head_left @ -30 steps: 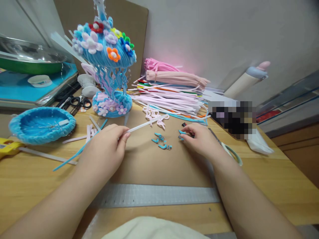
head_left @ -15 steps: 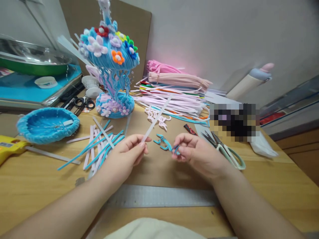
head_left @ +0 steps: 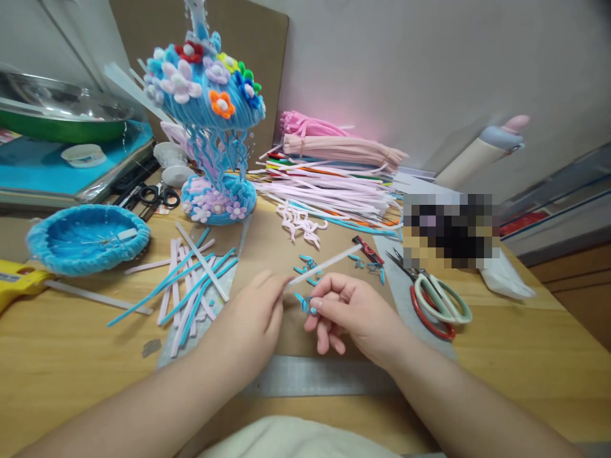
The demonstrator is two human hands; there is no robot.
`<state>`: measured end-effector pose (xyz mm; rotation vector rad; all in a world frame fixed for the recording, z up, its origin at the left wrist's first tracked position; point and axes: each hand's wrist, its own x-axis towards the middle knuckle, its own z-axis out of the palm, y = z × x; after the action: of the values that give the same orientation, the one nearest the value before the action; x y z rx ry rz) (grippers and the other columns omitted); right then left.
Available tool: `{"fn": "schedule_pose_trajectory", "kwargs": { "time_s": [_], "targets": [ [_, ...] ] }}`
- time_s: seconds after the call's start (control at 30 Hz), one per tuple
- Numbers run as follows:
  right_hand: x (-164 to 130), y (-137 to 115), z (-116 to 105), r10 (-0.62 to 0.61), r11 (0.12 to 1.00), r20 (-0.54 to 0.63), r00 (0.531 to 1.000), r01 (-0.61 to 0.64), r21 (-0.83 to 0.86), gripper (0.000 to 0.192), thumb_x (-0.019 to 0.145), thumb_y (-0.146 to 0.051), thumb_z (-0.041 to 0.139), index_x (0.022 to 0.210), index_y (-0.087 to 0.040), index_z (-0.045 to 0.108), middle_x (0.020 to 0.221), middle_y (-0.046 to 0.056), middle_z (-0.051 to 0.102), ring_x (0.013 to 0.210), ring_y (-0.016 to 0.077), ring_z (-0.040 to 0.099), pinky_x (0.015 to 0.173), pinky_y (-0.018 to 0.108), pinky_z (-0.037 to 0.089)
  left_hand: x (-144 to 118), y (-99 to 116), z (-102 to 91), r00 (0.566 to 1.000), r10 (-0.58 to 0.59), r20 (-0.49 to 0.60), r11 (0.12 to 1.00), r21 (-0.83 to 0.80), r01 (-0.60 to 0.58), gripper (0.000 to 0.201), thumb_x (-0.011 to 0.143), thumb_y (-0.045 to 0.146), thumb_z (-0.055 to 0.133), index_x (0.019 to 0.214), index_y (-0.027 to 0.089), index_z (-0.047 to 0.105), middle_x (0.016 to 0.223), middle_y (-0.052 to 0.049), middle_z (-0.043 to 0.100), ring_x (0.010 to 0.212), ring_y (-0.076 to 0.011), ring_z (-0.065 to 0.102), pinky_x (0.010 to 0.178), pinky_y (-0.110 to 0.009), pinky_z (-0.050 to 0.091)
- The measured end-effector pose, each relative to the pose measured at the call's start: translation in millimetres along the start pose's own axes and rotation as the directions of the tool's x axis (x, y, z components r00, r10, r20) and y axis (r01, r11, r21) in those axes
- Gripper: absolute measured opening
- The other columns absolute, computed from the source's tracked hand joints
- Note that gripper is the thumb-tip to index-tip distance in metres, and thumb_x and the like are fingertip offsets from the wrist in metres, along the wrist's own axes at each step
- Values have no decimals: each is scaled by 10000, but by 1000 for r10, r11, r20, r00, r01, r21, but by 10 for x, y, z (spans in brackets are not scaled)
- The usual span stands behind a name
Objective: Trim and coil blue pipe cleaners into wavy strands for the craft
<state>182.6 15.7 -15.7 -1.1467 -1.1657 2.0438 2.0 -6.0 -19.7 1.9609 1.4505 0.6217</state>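
My left hand (head_left: 252,318) is closed on a long translucent white stick, which looks like a glue stick (head_left: 329,262). Its free end slants up to the right, above my right fingers. Between thumb and forefinger, my right hand (head_left: 356,312) pinches a small bent blue pipe cleaner piece (head_left: 302,301); its other fingers hang loosely curled. The two hands are close together over a brown board (head_left: 298,340). Just behind them lie more short blue pipe cleaner pieces (head_left: 305,262), partly covered by the stick.
Cut pink and blue strips (head_left: 191,280) lie left of my hands. Scissors (head_left: 439,299) rest at right. A flowered blue pipe-cleaner model (head_left: 210,95) stands behind, beside pipe cleaner bundles (head_left: 334,149). A blue fuzzy bowl shape (head_left: 90,238) and a yellow tool (head_left: 19,286) sit at left.
My left hand has turned over, and the stick now tilts lower to the right. My right hand has moved left with the blue piece, closer to my left hand.
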Motion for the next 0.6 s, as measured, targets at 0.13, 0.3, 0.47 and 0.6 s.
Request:
{"fn": "schedule_pose_trajectory", "kwargs": {
  "time_s": [0.13, 0.3, 0.47, 0.6],
  "targets": [
    [19, 27, 25, 5, 1000, -35, 999, -5, -5, 288, 721, -364, 695, 775, -171, 487, 615, 12, 689, 411, 122, 626, 301, 127, 365, -3, 9, 12, 999, 35, 7, 997, 63, -36, 392, 873, 89, 355, 1226, 173, 502, 1010, -75, 551, 924, -210, 538, 814, -362, 429],
    [14, 39, 36, -7, 995, -103, 995, 17, 95, 247, 748, -358, 672, 794, -168, 522, 513, -29, 641, 305, 61, 523, 274, 93, 261, -5, 52, 30, 996, 39, 84, 996, 78, -46, 286, 891, 160, 403, 1140, 204, 539, 1023, -61, 543, 934, -205, 547, 814, -347, 438],
    [-3, 62, 72, 7, 998, -179, 984, 6, 69, 243, 760, -386, 638, 783, -168, 532, 382, -66, 550, 215, 31, 365, 245, 100, 208, 4, 43, 35, 998, 25, 66, 976, 215, -39, 194, 918, 264, 419, 932, 184, 595, 919, -52, 559, 851, -206, 559, 722, -330, 441],
    [27, 107, 94, 6, 1000, -204, 979, -1, 28, 240, 785, -400, 589, 773, -183, 488, 376, -67, 545, 211, 39, 362, 243, 101, 201, -14, 31, 41, 995, 75, 66, 941, 327, -93, 221, 928, 273, 393, 890, 182, 590, 887, -47, 566, 830, -204, 558, 697, -324, 426]
  ]
}}
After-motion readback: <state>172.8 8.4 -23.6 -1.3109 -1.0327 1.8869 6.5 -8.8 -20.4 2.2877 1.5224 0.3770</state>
